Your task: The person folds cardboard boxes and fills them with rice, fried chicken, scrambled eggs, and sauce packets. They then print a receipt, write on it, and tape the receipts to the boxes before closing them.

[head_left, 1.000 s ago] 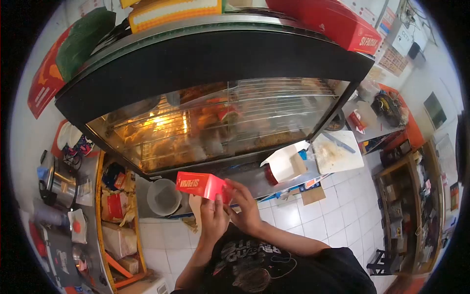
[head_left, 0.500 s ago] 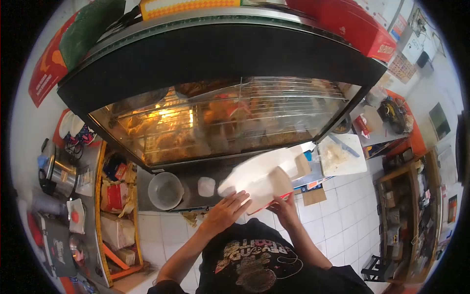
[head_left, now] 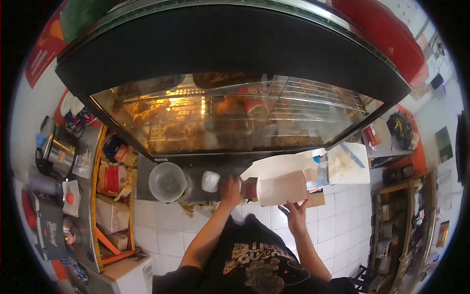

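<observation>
Observed 2 bare hands at the grey counter (head_left: 196, 192), below the black-framed display cabinet (head_left: 230, 44). Located the open box (head_left: 279, 188), white inside, at the counter's near edge, with a long flap spread toward the cabinet. Recorded right hand (head_left: 295, 213) at the box's near wall, fingertips touching the card; could not tell whether pinching or merely resting against it. Recorded left hand (head_left: 231, 190) just beside the box's left end, blurred by motion; could not tell whether clenched, loose or grasping anything. Noted a small dark-red patch (head_left: 250, 189) between left hand and box, too unclear to identify. Noted a white lump (head_left: 210, 181) just left of the left hand, and farther left a translucent tub (head_left: 156, 188). Logged, right of the box, a cutting board (head_left: 342, 169) with a knife (head_left: 353, 156) lying across it. Saw lit food on wire racks (head_left: 303, 105) behind glass.
</observation>
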`<act>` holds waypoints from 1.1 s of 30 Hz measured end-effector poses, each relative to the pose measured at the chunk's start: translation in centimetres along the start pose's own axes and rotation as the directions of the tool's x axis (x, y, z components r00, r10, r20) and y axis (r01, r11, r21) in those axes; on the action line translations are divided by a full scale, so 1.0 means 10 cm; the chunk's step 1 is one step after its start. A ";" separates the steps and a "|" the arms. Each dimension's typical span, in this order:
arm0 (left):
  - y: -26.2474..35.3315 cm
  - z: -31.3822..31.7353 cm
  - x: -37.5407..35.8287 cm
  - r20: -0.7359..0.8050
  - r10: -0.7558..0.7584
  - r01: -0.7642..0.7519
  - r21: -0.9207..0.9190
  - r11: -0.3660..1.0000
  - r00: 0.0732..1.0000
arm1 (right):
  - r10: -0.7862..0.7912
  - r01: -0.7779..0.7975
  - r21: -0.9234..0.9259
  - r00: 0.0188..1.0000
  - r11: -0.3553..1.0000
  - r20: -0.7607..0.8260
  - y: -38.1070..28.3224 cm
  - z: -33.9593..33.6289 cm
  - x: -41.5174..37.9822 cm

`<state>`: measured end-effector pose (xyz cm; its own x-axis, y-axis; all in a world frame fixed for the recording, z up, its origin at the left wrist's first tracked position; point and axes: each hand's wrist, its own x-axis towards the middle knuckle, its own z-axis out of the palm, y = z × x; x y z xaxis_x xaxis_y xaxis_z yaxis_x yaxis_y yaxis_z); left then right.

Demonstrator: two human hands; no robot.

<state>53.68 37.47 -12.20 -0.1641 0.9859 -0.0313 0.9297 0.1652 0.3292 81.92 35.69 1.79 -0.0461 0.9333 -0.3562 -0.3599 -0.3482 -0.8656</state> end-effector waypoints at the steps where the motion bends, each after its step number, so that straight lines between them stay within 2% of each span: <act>1: -0.03 -0.21 -0.06 0.052 -0.006 0.020 -0.274 0.962 0.999 | -0.042 0.043 -0.051 0.999 0.998 0.021 0.03 0.07 0.03; 2: 0.00 -0.49 -0.13 0.107 0.006 0.051 -0.523 0.851 0.994 | -0.082 0.086 -0.100 0.996 0.991 0.040 0.07 0.15 0.05; 3: 0.07 -0.79 -0.26 0.109 0.015 0.045 -0.523 0.851 0.994 | -0.106 0.115 -0.157 0.992 0.981 0.062 0.10 0.21 0.08; 4: 0.16 -1.20 -0.42 0.115 -0.044 0.101 -0.551 0.828 0.992 | -0.109 0.115 -0.151 0.993 0.982 0.051 0.15 0.26 0.11; 5: 0.22 -1.49 -0.54 0.127 -0.106 0.160 -0.576 0.802 0.986 | -0.089 0.107 -0.177 0.990 0.978 0.105 0.22 0.30 0.15; 6: 0.30 -1.62 -0.57 0.131 -0.105 0.161 -0.572 0.804 0.986 | -0.068 0.102 -0.205 0.984 0.973 0.167 0.31 0.33 0.21; 7: 0.41 -1.71 -0.58 -0.041 -0.050 0.018 -0.573 0.819 0.998 | -0.031 0.064 -0.174 0.982 0.983 0.189 0.46 0.36 0.28; 8: 0.51 -1.75 -0.55 -0.216 0.007 -0.126 -0.547 0.828 0.976 | -0.032 0.067 -0.170 0.980 0.983 0.198 0.60 0.36 0.35; 9: 0.57 -1.72 -0.41 -0.222 0.066 -0.174 -0.511 0.842 0.973 | 0.058 -0.038 -0.102 0.978 0.994 0.200 0.74 0.36 0.41; 10: 0.63 -1.61 -0.28 -0.228 0.063 -0.173 -0.505 0.846 0.972 | 0.148 -0.144 -0.035 0.967 0.989 0.206 0.85 0.39 0.48; 11: 0.68 -1.43 -0.14 -0.106 0.023 -0.065 -0.410 0.910 0.994 | 0.200 -0.203 -0.004 0.958 0.979 0.206 0.92 0.46 0.52; 12: 0.71 -1.20 0.01 0.013 -0.026 0.029 -0.301 0.953 1.000 | 0.191 -0.195 0.000 0.961 0.981 0.201 1.04 0.45 0.57; 13: 0.71 -0.88 0.06 -0.096 -0.016 -0.001 -0.171 0.985 0.995 | 0.212 -0.218 0.005 0.957 0.976 0.198 1.19 0.41 0.65; 14: 0.69 -0.78 0.05 -0.102 0.003 -0.021 -0.177 0.984 0.995 | 0.229 -0.236 0.011 0.954 0.972 0.193 1.25 0.40 0.73; 15: 0.62 -0.74 0.08 -0.187 0.091 -0.121 -0.152 0.981 0.978 | 0.285 -0.284 -0.024 0.950 0.958 0.130 1.13 0.51 0.69; 16: 0.54 -0.71 0.11 -0.266 0.190 -0.228 -0.120 0.966 0.945 | 0.251 -0.252 0.001 0.962 0.968 0.109 1.28 0.42 0.77; 17: 0.45 -0.79 0.04 -0.227 0.167 -0.221 -0.239 0.945 0.959 | 0.216 -0.218 0.001 0.970 0.976 0.115 1.38 0.33 0.83; 18: 0.33 -0.92 -0.09 -0.174 0.152 -0.206 -0.351 0.913 0.973 | 0.184 -0.186 0.004 0.976 0.983 0.116 1.42 0.27 0.88; 19: 0.18 -0.99 -0.19 -0.166 0.043 -0.100 -0.356 0.929 0.985 | 0.159 -0.162 0.032 0.984 0.986 0.082 1.36 0.27 0.89; 20: 0.02 -1.01 -0.25 -0.159 -0.068 0.007 -0.357 0.934 0.985 | 0.163 -0.164 -0.005 0.980 0.986 0.111 1.28 0.30 0.89; 22: -0.17 -0.83 -0.33 -0.322 -0.222 0.181 -0.152 0.972 0.920 | 0.155 -0.153 -0.026 0.981 0.988 0.114 1.25 0.27 0.92; 24: -0.31 -0.55 -0.20 -0.311 -0.210 0.166 -0.161 0.973 0.927 | 0.132 -0.095 -0.180 0.969 0.979 0.209 1.34 0.15 1.05; 25: -0.37 -0.43 -0.15 -0.305 -0.227 0.184 -0.166 0.969 0.925 | 0.222 -0.180 -0.214 0.956 0.960 0.194 1.16 0.18 1.03; 26: -0.43 -0.34 -0.13 -0.307 -0.208 0.163 -0.165 0.973 0.929 | 0.206 -0.168 -0.205 0.961 0.964 0.184 1.13 0.11 1.04; 28: -0.54 -0.22 -0.04 -0.210 -0.300 0.290 -0.079 0.954 0.930 | 0.334 -0.227 -0.410 0.919 0.883 0.209 1.09 -0.10 1.10; 29: -0.62 -0.23 -0.07 -0.185 -0.299 0.274 -0.148 0.950 0.936 | 0.255 -0.140 -0.374 0.926 0.917 0.278 0.98 -0.25 1.05; 30: -0.51 -0.46 -0.14 -0.061 -0.389 0.339 -0.380 0.861 0.919 | 0.363 -0.182 -0.452 0.862 0.873 0.354 0.66 -0.41 1.03; 31: -0.38 -0.72 -0.21 0.064 -0.471 0.419 -0.570 0.707 0.880 | 0.473 -0.213 -0.533 0.777 0.819 0.415 0.16 -0.52 0.99; 32: -0.44 -0.63 -0.30 -0.002 -0.465 0.391 -0.537 0.747 0.885 | 0.535 -0.271 -0.563 0.755 0.781 0.379 -0.22 -0.67 0.95; 33: -0.50 -0.54 -0.40 -0.068 -0.457 0.367 -0.498 0.786 0.887 | 0.565 -0.273 -0.571 0.706 0.774 0.428 -0.39 -1.03 1.07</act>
<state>47.90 32.57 -8.58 -0.5931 0.7970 -0.1140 0.5060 0.4791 0.7173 92.44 46.08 -2.27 -0.6345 0.4998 -0.5896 0.2661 -0.5749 -0.7737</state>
